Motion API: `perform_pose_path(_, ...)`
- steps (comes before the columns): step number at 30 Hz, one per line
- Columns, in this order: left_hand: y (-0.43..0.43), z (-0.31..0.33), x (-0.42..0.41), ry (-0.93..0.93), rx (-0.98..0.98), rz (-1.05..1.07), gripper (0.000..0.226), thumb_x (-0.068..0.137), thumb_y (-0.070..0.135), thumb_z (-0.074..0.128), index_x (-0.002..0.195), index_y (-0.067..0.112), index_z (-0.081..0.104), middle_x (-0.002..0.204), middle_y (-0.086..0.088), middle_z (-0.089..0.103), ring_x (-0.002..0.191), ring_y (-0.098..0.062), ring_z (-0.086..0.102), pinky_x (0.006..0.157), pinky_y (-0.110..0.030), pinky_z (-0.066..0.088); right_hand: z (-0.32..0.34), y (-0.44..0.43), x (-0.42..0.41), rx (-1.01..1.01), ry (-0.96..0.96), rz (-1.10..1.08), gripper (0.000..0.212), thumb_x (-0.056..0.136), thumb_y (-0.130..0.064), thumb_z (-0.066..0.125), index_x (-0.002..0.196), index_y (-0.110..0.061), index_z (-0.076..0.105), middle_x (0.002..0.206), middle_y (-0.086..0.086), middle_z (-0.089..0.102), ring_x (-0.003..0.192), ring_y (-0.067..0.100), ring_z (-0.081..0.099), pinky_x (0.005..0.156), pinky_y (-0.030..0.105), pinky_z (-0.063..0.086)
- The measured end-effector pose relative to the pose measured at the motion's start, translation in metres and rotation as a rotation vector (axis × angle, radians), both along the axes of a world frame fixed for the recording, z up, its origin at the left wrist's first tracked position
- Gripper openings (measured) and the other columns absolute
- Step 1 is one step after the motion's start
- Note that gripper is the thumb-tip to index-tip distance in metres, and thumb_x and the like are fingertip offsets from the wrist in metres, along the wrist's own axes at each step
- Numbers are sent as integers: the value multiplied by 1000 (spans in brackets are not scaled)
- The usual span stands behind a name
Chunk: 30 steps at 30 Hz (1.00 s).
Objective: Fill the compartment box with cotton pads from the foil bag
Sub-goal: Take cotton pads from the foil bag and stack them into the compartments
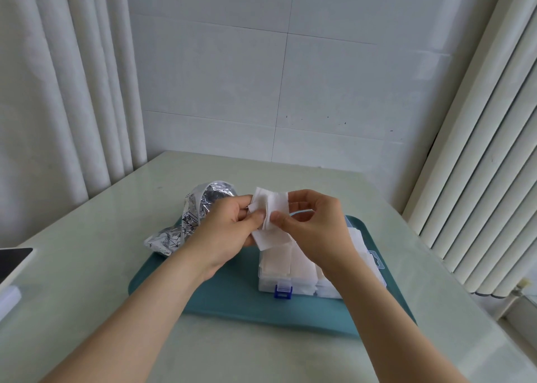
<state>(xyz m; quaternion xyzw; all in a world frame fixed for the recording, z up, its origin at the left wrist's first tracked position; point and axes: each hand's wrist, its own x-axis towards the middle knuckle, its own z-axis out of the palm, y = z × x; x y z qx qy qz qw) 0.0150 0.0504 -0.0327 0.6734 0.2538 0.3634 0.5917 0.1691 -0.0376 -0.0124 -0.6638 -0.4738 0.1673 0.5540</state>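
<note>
Left hand (232,225) and right hand (313,225) together pinch cotton pads (271,218) above the compartment box (290,269), foil bag (186,222) just beyond the left hand.

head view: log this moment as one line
left hand: pinches cotton pads | right hand: pinches same pads | compartment box: pads inside, on teal tray | foil bag: lying behind left hand

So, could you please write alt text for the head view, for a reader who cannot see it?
A person's left hand and right hand pinch white cotton pads above a clear compartment box packed with pads, on a teal tray. A crumpled foil bag lies at the tray's left edge.
</note>
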Motion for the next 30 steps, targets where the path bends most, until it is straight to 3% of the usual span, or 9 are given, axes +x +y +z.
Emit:
perform_pose_path(4, 2, -1, 1, 21, 7, 1, 28, 105, -3, 57, 119, 15, 74, 107, -9, 81, 106, -25, 78, 89, -41, 63, 1, -1, 4, 24, 99, 38, 10, 85, -15, 84, 91, -16, 76, 84, 0, 78, 78, 20, 74, 71, 35, 62)
perform_pose_path(8, 6, -3, 1, 17, 5, 115, 28, 105, -2, 57, 118, 17, 72, 102, -6, 82, 98, -26, 78, 72, -28, 61, 7, -2, 12, 130, 348, 13, 10, 92, -10, 79, 100, -12, 74, 89, 2, 79, 71, 5, 68, 68, 22, 52)
perform_pose_path(12, 10, -5, 1, -15, 64, 261, 27, 105, 2, 59, 118, 23, 71, 98, -5, 81, 88, -25, 76, 82, -52, 61, 8, -3, 22, 92, 488, 94, 14, 94, -6, 74, 108, -8, 74, 89, 6, 77, 76, 16, 64, 73, 32, 48)
perform_pose_path(16, 9, -8, 6, -115, 118, 430, 25, 104, 6, 59, 108, 27, 72, 90, -4, 80, 78, -29, 72, 74, -46, 59, 11, -4, 9, -39, 740, 247, 10, 89, 3, 76, 94, -2, 69, 90, 16, 73, 79, 24, 70, 68, 27, 51)
perform_pose_path(19, 2, -8, 12, -180, 114, 461, 26, 106, 7, 58, 115, 26, 72, 98, 1, 81, 90, -24, 77, 81, -45, 61, 4, 1, -5, -61, 779, 251, 15, 89, 2, 77, 82, -6, 67, 84, 13, 73, 73, 20, 71, 66, 25, 53)
perform_pose_path(21, -4, -7, 15, -230, 86, 413, 27, 105, 3, 58, 116, 23, 72, 103, 1, 81, 97, -24, 77, 83, -43, 64, -2, 4, -12, -36, 779, 211, 13, 88, -1, 80, 96, 0, 70, 84, 10, 74, 69, 16, 69, 67, 23, 55)
perform_pose_path(24, -11, -3, 18, -343, -43, 301, 27, 102, -5, 60, 119, 12, 71, 108, -5, 81, 105, -24, 77, 84, -35, 63, -7, 6, -14, 8, 756, 164, 35, 85, -4, 85, 116, 2, 70, 100, 17, 78, 76, 17, 71, 71, 22, 57)
perform_pose_path(27, -13, 0, 18, -401, -117, 275, 26, 105, -5, 56, 119, 11, 71, 108, -8, 81, 106, -25, 77, 84, -30, 62, -8, 6, -12, 9, 741, 163, 36, 83, -5, 86, 117, -1, 73, 110, 20, 78, 81, 18, 71, 75, 23, 57)
perform_pose_path(30, -13, 4, 18, -480, -224, 229, 26, 107, -4, 51, 120, 7, 70, 113, -13, 79, 110, -27, 76, 89, -32, 63, -7, 5, -10, -27, 706, 133, 31, 82, -8, 87, 111, -4, 77, 98, 14, 79, 78, 18, 66, 73, 26, 52)
